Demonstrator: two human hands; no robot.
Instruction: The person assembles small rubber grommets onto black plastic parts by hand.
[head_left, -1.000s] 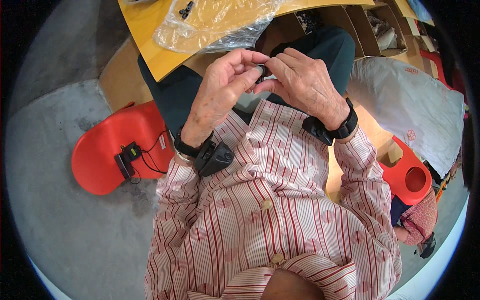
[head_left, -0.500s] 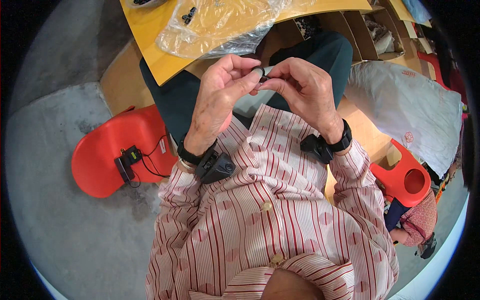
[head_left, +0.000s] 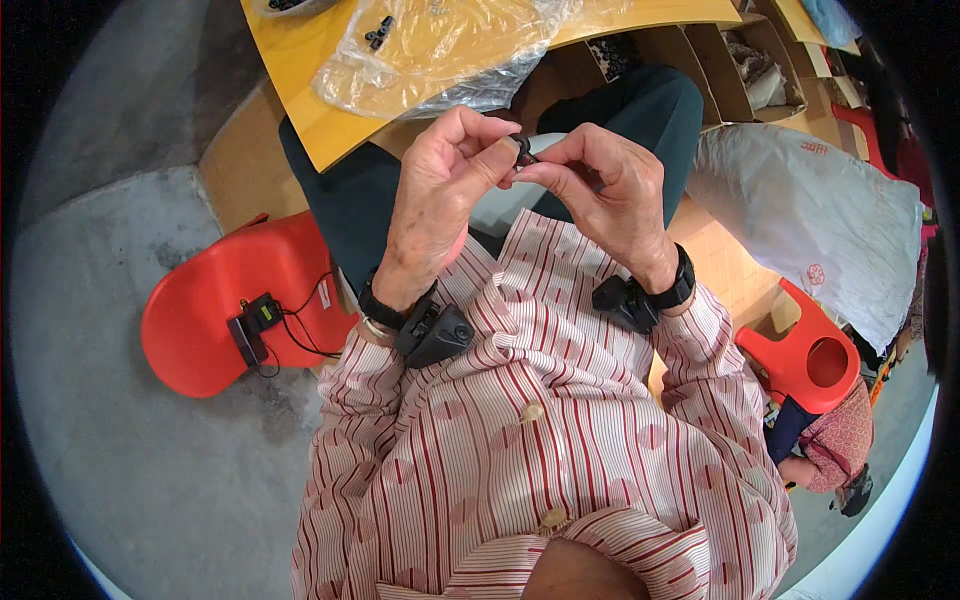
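Both hands meet in front of the chest over the lap, pinching one small black part [head_left: 524,150] between them — left hand [head_left: 440,195] closed on it with thumb and forefinger, right hand [head_left: 605,185] likewise. Held high and close, seemingly for a good look; the plastic bag [head_left: 440,50] with more black bits lies on the yellow table [head_left: 300,90] just ahead — within reach.

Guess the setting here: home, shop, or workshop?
Likely a small hand-assembly workshop. Both hands pinch a small black part over an orange worktable that carries a clear plastic bag with more black parts. Cardboard boxes, a bulky white sack, red plastic stools and a bare concrete floor surround the seat.
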